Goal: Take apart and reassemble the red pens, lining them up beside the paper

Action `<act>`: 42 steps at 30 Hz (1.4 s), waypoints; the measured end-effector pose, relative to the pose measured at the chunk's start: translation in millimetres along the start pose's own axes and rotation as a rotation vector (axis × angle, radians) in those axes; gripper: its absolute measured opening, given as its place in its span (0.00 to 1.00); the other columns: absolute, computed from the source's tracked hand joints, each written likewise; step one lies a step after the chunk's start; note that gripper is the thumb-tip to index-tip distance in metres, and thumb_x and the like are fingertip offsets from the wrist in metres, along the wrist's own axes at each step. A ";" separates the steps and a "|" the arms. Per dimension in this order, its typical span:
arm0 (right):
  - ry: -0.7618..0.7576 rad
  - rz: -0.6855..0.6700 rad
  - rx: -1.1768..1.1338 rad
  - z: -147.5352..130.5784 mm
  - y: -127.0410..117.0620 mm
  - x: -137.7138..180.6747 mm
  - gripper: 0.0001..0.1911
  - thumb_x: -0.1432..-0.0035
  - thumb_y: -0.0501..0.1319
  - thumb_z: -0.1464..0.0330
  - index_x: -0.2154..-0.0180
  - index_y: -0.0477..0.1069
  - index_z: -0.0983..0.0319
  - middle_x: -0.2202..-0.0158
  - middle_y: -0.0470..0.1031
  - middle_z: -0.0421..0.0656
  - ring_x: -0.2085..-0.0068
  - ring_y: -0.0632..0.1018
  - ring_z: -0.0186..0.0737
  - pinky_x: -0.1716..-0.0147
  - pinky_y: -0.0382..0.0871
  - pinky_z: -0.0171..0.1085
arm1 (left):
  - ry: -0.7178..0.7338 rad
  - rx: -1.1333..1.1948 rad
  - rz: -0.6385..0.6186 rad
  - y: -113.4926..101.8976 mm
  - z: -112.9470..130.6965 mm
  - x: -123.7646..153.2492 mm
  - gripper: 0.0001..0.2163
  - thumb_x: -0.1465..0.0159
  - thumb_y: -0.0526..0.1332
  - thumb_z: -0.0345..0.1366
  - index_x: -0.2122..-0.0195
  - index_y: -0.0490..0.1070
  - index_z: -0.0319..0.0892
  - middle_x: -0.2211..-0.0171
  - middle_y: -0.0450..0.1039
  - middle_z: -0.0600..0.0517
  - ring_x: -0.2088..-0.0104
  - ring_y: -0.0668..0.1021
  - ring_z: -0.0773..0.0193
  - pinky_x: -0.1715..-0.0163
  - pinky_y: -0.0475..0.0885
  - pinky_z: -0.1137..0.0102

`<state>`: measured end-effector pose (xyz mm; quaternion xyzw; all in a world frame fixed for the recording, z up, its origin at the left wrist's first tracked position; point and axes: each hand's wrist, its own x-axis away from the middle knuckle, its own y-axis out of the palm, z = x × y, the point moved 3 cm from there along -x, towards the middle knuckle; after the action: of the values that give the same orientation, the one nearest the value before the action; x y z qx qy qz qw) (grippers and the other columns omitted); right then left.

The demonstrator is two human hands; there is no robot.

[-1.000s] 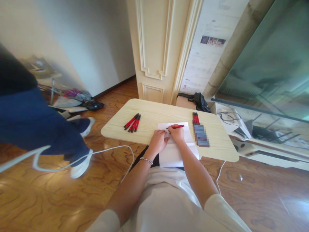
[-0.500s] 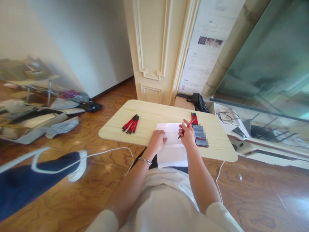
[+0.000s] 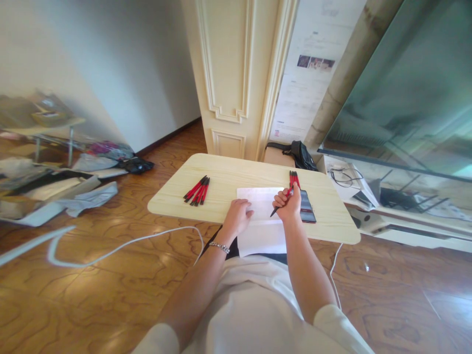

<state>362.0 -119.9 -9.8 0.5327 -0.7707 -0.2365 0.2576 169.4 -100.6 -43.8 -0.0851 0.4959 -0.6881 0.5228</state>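
A red and black pen (image 3: 274, 211) is gripped in my right hand (image 3: 290, 204), its dark tip pointing down and left over a white sheet of paper (image 3: 261, 238). The lower part of that sheet hangs over the table's near edge. My left hand (image 3: 238, 216) lies on the paper's left side, fingers stretched forward and thumb apart. Behind my right hand is a row of red pens (image 3: 293, 176), partly hidden. A dark phone (image 3: 308, 209) lies just right of that hand. Several more red pens (image 3: 198, 191) form a fanned group on the left.
The small wooden-top table (image 3: 232, 167) has rounded corners. A white cable (image 3: 147, 237) runs over the floor at left. A black bag (image 3: 303, 155) and a low cabinet with a large screen (image 3: 413, 93) stand behind and right. Boxes and bags (image 3: 47, 189) clutter the far left.
My right hand has turned and its fingers have closed more around the pen. The left hand stays on the paper. A person's leg and shoe at left have gone from view.
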 end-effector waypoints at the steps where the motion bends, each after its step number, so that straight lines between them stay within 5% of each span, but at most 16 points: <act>1: 0.004 0.006 -0.002 0.4 -0.9 -0.1 0.27 0.46 0.50 0.43 0.80 0.55 0.58 0.85 0.47 0.32 0.85 0.51 0.28 0.88 0.47 0.30 | 0.000 0.005 0.002 -0.3 0.6 0.2 0.11 0.41 0.62 0.33 0.57 0.76 0.41 0.53 0.74 0.44 0.50 0.72 0.54 0.45 0.63 0.59; 8: -0.046 0.054 0.001 0.7 -2.1 -1.9 0.25 0.46 0.52 0.44 0.77 0.59 0.58 0.85 0.50 0.31 0.86 0.54 0.28 0.88 0.50 0.30 | -0.027 0.122 0.077 -15.6 15.1 5.6 0.10 0.40 0.61 0.33 0.58 0.75 0.41 0.55 0.75 0.46 0.51 0.73 0.55 0.46 0.66 0.59; 12: -0.200 0.064 -0.076 -7.6 4.3 -0.2 0.18 0.44 0.56 0.49 0.68 0.65 0.57 0.82 0.57 0.31 0.83 0.62 0.28 0.83 0.60 0.29 | -0.099 0.371 0.030 -19.1 33.7 18.2 0.10 0.38 0.59 0.38 0.58 0.76 0.43 0.58 0.77 0.48 0.63 0.78 0.60 0.60 0.73 0.66; 18: -0.375 0.026 -0.099 -12.0 18.4 26.5 0.07 0.41 0.60 0.61 0.66 0.65 0.57 0.64 0.75 0.40 0.61 0.77 0.33 0.62 0.73 0.36 | -0.245 0.847 -0.172 11.5 68.9 33.5 0.18 0.39 0.59 0.47 0.52 0.74 0.42 0.70 0.78 0.49 0.72 0.78 0.63 0.72 0.71 0.70; 23: -0.299 -0.018 0.031 13.2 14.5 63.4 0.09 0.44 0.62 0.60 0.65 0.67 0.58 0.53 0.75 0.45 0.52 0.76 0.39 0.57 0.73 0.40 | -0.486 1.202 -0.001 18.2 73.3 21.7 0.22 0.41 0.61 0.50 0.53 0.74 0.40 0.61 0.77 0.44 0.69 0.77 0.66 0.72 0.70 0.72; 27: -0.293 0.100 0.372 28.7 -12.0 79.9 0.12 0.49 0.65 0.59 0.64 0.74 0.58 0.64 0.78 0.43 0.64 0.78 0.37 0.66 0.72 0.36 | -0.544 1.372 0.121 12.3 65.5 14.6 0.19 0.44 0.64 0.49 0.59 0.76 0.40 0.64 0.76 0.47 0.68 0.76 0.68 0.68 0.70 0.73; 30: -0.260 0.037 0.639 27.2 -26.2 81.3 0.13 0.52 0.67 0.60 0.66 0.76 0.60 0.73 0.77 0.41 0.72 0.74 0.36 0.73 0.68 0.35 | -0.518 1.360 0.096 12.1 61.3 12.9 0.17 0.45 0.65 0.48 0.62 0.76 0.39 0.69 0.75 0.49 0.69 0.75 0.68 0.67 0.70 0.73; 34: -0.235 -0.119 0.818 13.1 -27.0 79.5 0.12 0.53 0.67 0.60 0.67 0.77 0.60 0.71 0.78 0.43 0.71 0.75 0.38 0.71 0.67 0.36 | -0.453 1.238 0.016 13.9 62.4 9.5 0.18 0.45 0.65 0.49 0.64 0.77 0.39 0.71 0.74 0.49 0.70 0.74 0.67 0.67 0.71 0.71; 42: -0.300 -0.108 0.993 -16.0 -29.8 59.3 0.14 0.52 0.65 0.60 0.64 0.79 0.61 0.71 0.79 0.43 0.72 0.76 0.39 0.72 0.68 0.36 | -0.368 1.127 -0.022 9.8 70.1 0.4 0.18 0.43 0.62 0.49 0.61 0.77 0.38 0.69 0.76 0.47 0.70 0.76 0.65 0.67 0.73 0.69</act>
<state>375.5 -186.8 -8.2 0.5900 -0.7897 0.0708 -0.1523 220.0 -142.2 -16.9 0.0826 -0.0458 -0.8246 0.5578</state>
